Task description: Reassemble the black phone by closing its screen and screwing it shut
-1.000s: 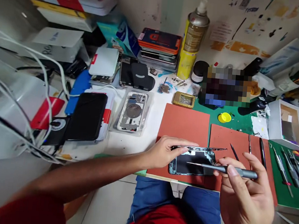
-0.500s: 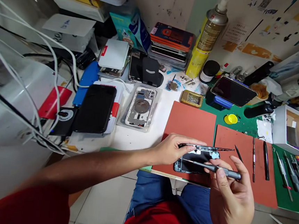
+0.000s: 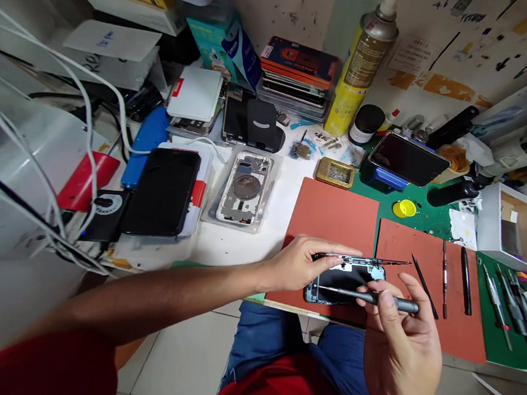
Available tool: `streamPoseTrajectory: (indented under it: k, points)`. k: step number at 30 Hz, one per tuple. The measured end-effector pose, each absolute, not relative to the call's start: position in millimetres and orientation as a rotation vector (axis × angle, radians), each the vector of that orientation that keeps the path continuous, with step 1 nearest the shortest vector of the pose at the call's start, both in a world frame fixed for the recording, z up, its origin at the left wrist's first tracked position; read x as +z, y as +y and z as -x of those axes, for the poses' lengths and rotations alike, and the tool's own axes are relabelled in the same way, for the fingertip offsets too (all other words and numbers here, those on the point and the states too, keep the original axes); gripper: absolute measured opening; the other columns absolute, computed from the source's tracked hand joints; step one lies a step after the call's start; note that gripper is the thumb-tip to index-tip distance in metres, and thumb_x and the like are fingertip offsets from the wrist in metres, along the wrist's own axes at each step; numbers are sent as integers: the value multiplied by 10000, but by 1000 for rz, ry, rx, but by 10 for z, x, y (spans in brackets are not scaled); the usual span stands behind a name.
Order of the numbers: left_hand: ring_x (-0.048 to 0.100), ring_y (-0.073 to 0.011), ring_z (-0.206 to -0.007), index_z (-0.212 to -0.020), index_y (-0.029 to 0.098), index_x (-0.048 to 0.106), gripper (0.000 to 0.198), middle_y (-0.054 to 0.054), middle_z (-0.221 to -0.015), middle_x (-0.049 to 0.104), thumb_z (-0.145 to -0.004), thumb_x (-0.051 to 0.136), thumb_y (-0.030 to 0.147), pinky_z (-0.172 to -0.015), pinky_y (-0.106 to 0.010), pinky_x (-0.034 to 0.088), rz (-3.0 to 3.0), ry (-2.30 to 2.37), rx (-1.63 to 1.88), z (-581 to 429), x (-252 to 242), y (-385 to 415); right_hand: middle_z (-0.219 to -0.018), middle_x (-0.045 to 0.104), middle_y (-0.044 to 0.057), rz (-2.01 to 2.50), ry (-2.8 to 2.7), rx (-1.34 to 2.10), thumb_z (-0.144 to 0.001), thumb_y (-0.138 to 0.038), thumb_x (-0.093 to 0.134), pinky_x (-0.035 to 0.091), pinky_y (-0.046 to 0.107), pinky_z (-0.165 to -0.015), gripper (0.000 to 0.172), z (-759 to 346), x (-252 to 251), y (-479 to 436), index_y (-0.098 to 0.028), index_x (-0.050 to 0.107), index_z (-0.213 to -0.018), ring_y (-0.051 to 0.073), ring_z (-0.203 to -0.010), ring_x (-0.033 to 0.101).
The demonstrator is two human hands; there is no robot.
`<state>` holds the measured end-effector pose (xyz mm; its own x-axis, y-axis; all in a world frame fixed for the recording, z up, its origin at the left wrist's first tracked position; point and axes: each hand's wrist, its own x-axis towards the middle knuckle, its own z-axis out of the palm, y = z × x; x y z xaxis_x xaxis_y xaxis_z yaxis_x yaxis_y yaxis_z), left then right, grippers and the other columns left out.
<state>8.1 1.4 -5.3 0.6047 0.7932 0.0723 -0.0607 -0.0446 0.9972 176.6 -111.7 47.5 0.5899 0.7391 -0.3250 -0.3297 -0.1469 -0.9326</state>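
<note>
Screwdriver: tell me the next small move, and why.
Probably settle the screwdriver tip at the open phone's left end: the right hand points it there, and the left hand holds the panel raised, leaving that end exposed.

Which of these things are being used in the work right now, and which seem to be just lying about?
In use:
opened phone, pinched by the left hand
screwdriver-like tool, in the right hand
reddish mat, under the phone

Apparently just lying about:
spray can
gold-coloured tin
yellow cup
black phone at left
</note>
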Motion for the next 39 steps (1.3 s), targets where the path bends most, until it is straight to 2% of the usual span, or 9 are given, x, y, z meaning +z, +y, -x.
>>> streamPoseTrajectory:
  k: [5,16,19,23,25,32,36,39]
  points:
    - [812,-239,-1302,-1333,268,860,324,-28,-1377,845,-1080,661,235,-1162,-362,620,-1465,653,780,-82,-68,12,-981,886,51,1459,-360,939,-762,-400,1060,691,302,-795,616,-1686,460,-1064,-256,733,-1263,199,-887,847]
    - [811,-245,-1305,-1311,291,868,313,-15,-1374,845,-1078,666,235,-1172,-389,624,-1458,664,779,-81,-54,9,-1064,882,35,1468,-473,892,-861,-348,993,670,321,-855,552,-1685,433,-1119,-270,692,-1316,197,-931,852]
    - [813,-247,-1301,-1300,293,872,312,-11,-1368,847,-1074,666,231,-1166,-395,630,-1457,670,774,-81,-46,8,-1051,880,46,1492,-536,846,-883,-358,975,666,326,-806,562,-1681,436,-1130,-260,671,-1346,203,-896,842]
    - [815,-244,-1297,-1317,286,864,321,-13,-1371,845,-1072,666,225,-1164,-394,631,-1451,677,767,-83,-44,4,-988,869,32,1503,-569,843,-891,-363,967,624,291,-640,573,-1678,453,-1143,-265,656,-1362,175,-693,793]
    - [817,-242,-1292,-1321,283,862,319,-16,-1367,848,-1073,667,230,-1157,-389,634,-1447,679,765,-85,-44,3,-967,864,25,1494,-556,856,-883,-362,972,610,285,-602,564,-1671,463,-1146,-266,662,-1344,166,-639,773]
    - [807,-236,-1312,-1286,269,877,305,-26,-1376,846,-1075,659,230,-1171,-356,613,-1445,664,765,-87,-42,15,-972,868,40,1495,-597,796,-874,-338,967,643,310,-651,556,-1632,493,-1142,-245,652,-1322,179,-683,788]
    - [806,-242,-1316,-1284,273,877,300,-31,-1366,851,-1077,664,232,-1176,-372,612,-1444,669,757,-80,-37,13,-915,863,23,1533,-588,750,-836,-331,990,644,290,-625,548,-1615,499,-1124,-241,661,-1264,171,-662,782]
    - [809,-249,-1309,-1304,265,870,302,-42,-1343,862,-1078,671,241,-1177,-386,614,-1441,678,751,-74,-35,9,-919,868,28,1513,-565,748,-813,-313,1008,656,271,-651,566,-1612,494,-1133,-243,669,-1260,171,-714,801]
